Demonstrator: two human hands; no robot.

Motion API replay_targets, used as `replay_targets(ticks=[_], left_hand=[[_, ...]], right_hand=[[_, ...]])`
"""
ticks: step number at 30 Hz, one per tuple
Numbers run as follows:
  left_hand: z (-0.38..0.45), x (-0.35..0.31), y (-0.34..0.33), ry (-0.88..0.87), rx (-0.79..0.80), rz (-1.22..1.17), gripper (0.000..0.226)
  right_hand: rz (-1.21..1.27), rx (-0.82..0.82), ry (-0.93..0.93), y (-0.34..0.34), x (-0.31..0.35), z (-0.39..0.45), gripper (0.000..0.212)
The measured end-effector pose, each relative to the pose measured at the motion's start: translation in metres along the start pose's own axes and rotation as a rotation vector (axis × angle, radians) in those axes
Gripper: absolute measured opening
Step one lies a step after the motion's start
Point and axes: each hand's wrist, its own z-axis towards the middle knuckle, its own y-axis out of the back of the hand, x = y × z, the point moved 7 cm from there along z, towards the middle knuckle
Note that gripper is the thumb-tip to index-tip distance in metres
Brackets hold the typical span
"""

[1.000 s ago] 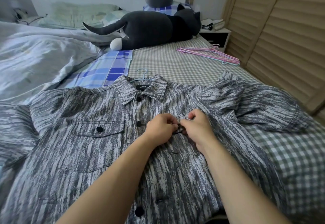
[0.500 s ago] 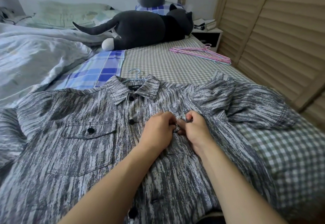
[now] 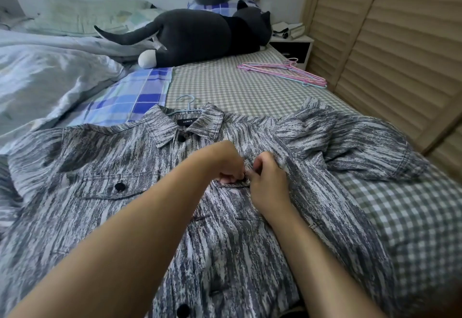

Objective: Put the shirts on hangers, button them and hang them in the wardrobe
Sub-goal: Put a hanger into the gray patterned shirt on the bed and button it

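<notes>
— What takes up most of the view?

— The bed [image 3: 225,85], with a green-checked sheet. A rumpled pale duvet [image 3: 50,77] lies on its far left, and louvred wardrobe doors [image 3: 387,42] run along the right side.

— And the shirt?

— The grey streaked shirt [image 3: 125,217] lies spread face up on the near part of the bed, collar toward the far end, its right-hand sleeve folded across the checked sheet. A blue hanger [image 3: 186,104] is inside it; only the hook shows, poking out past the collar.

— What else is on the bed?

— A dark plush cat [image 3: 200,35] lies across the far end, by a blue-checked cloth [image 3: 135,92]. To the far right, near the wardrobe doors, a bundle of pink hangers [image 3: 282,71] rests on the sheet, well apart from the shirt.

— What are the hands doing?

— Both meet at the right chest pocket. The left hand [image 3: 225,162] has its fingers curled, pinching the pocket flap. The right hand [image 3: 268,182] is just beside it, fingers curled too, pinching the fabric at a dark button [image 3: 243,179] between them.

— Other buttons?

— The collar button [image 3: 181,138] looks fastened, and the left pocket button [image 3: 120,187] is closed.
</notes>
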Motion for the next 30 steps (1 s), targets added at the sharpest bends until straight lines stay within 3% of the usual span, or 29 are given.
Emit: replay_targets(ticks=[6,14,18,22,25,30], left_hand=[[-0.019,0.013,-0.014,-0.071,-0.272,-0.009,0.016],[-0.04,0.011,-0.006,-0.146,-0.443,-0.236,0.013],[-0.027,0.004,0.004,-0.033,-0.264,-0.334,0.003],[-0.025,0.011,0.003,0.046,-0.073,-0.546,0.019],[-0.024,0.016,-0.002,0.025,-0.1,-0.549,0.008],[-0.025,0.028,-0.012,-0.052,-0.215,-0.543,0.015]], right_hand=[[0.101,0.082,-0.073,-0.004,-0.011,0.006,0.032],[0.695,0.148,-0.272,-0.004,-0.021,0.006,0.032],[0.467,0.126,-0.15,0.007,-0.008,0.002,0.02],[0.347,0.117,-0.126,0.01,-0.002,0.001,0.031],[0.288,0.102,-0.172,0.004,0.0,0.005,0.034],[0.24,0.032,-0.112,0.001,-0.003,0.002,0.027]])
